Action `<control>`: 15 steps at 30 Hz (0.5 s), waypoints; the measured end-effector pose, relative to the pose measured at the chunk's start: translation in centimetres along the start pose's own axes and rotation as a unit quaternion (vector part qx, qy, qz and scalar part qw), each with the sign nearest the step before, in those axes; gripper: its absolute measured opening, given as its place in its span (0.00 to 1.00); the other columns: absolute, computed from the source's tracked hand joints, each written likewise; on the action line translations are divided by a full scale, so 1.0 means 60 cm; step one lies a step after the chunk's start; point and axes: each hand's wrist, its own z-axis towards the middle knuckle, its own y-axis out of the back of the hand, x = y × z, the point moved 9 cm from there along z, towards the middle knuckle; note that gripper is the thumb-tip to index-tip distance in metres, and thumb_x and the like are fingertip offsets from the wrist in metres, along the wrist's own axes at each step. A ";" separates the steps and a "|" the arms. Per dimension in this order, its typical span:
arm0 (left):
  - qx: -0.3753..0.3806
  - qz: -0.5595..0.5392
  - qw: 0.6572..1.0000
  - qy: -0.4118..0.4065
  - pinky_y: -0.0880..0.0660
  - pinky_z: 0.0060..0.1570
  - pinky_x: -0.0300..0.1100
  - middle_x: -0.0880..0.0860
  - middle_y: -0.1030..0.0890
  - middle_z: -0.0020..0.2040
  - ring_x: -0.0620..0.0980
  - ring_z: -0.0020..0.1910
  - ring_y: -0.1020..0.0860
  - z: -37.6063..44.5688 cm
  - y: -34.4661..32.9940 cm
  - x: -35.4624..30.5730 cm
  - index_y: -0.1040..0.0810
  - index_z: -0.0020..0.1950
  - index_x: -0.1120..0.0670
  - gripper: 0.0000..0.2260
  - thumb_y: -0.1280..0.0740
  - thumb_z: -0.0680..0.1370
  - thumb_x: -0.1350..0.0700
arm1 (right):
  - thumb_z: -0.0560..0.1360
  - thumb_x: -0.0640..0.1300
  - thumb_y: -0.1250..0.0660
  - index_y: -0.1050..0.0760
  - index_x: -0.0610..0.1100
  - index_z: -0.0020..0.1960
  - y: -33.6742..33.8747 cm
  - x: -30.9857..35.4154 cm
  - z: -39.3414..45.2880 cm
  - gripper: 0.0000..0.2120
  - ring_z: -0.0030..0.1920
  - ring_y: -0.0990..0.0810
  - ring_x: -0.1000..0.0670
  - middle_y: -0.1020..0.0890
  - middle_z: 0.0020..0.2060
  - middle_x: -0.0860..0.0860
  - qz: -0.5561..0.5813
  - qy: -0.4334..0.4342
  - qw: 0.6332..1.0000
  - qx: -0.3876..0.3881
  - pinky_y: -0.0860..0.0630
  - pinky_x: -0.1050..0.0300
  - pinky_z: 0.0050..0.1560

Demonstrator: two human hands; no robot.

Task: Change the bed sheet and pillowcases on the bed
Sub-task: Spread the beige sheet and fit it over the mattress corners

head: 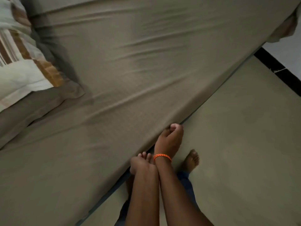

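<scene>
A taupe bed sheet (pixel 138 70) covers the mattress, with loose wrinkles running across it. At the bed's near side edge my right hand (pixel 169 137), with an orange band on its wrist, curls its fingers round the sheet's hem. Just below it my left hand (pixel 141 163) also grips the sheet's edge, its fingertips curled upward. The two forearms lie side by side and touch. A pillow in a white case with brown stripes (pixel 17 62) lies at the far left. It rests partly on a pillow in a taupe case (pixel 35 103).
The beige floor (pixel 236 144) runs along the bed's right side. My bare foot (pixel 192 160) stands on it close to the bed. A black skirting strip (pixel 276 69) and a pale wall are at the far right. The picture is motion-blurred.
</scene>
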 end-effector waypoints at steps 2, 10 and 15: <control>0.052 0.050 0.997 -0.022 0.22 0.43 0.48 0.57 0.18 0.44 0.54 0.39 0.20 -0.068 -0.074 0.014 0.21 0.50 0.60 0.09 0.41 0.83 0.60 | 0.77 0.36 0.38 0.24 0.43 0.57 0.023 0.046 0.072 0.11 0.46 0.23 0.56 0.22 0.51 0.50 0.041 0.055 0.998 -0.004 0.29 0.67 0.47; 0.162 0.188 0.914 -0.320 0.20 0.44 0.48 0.53 0.13 0.39 0.52 0.41 0.16 -0.281 -0.368 0.031 0.15 0.44 0.55 0.11 0.36 0.81 0.59 | 0.77 0.37 0.36 0.23 0.48 0.54 0.026 0.214 0.319 0.09 0.52 0.21 0.49 0.20 0.51 0.52 -0.041 0.194 0.968 0.152 0.23 0.50 0.54; 0.130 0.277 0.796 -0.521 0.27 0.41 0.44 0.45 0.17 0.42 0.47 0.44 0.19 -0.350 -0.505 -0.010 0.19 0.45 0.47 0.10 0.35 0.82 0.59 | 0.78 0.41 0.36 0.23 0.49 0.50 -0.053 0.313 0.405 0.05 0.54 0.23 0.50 0.20 0.49 0.54 -0.121 0.268 0.920 0.258 0.24 0.50 0.52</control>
